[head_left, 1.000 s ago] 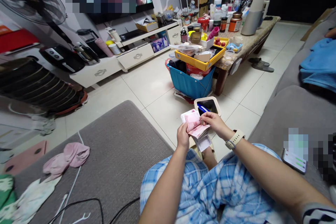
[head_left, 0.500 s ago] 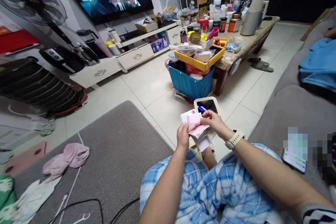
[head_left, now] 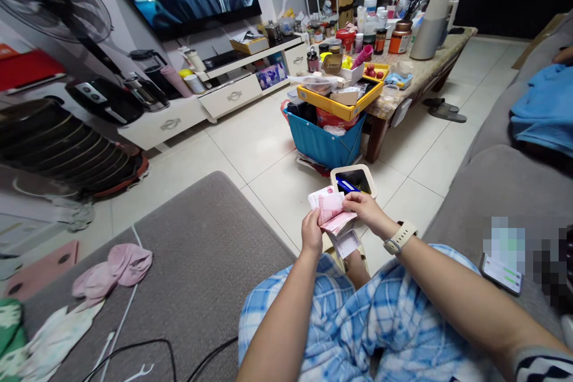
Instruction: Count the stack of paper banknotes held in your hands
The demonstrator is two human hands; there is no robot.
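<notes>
A folded wad of pink banknotes (head_left: 331, 208) is between my hands, above the gap between my knees. My left hand (head_left: 312, 231) grips the wad from the left, its thumb across the notes. At the upper right of the wad, my right hand (head_left: 364, 210) pinches the edge of a note between thumb and fingers. One end of the wad hangs down below the hands and shows a paler face. Just beyond the notes, a cream-rimmed bin (head_left: 369, 182) stands on the floor with a blue item inside.
A grey couch section (head_left: 192, 233) lies at left with a pink cloth (head_left: 114, 271) and cables. A phone (head_left: 501, 274) rests on the sofa at right. Ahead are a blue basket (head_left: 324, 143) and a cluttered coffee table (head_left: 414, 80). Someone in blue sits at far right.
My right fingers have shifted slightly down along the note's edge. The wad stays in nearly the same place, and the television picture differs.
</notes>
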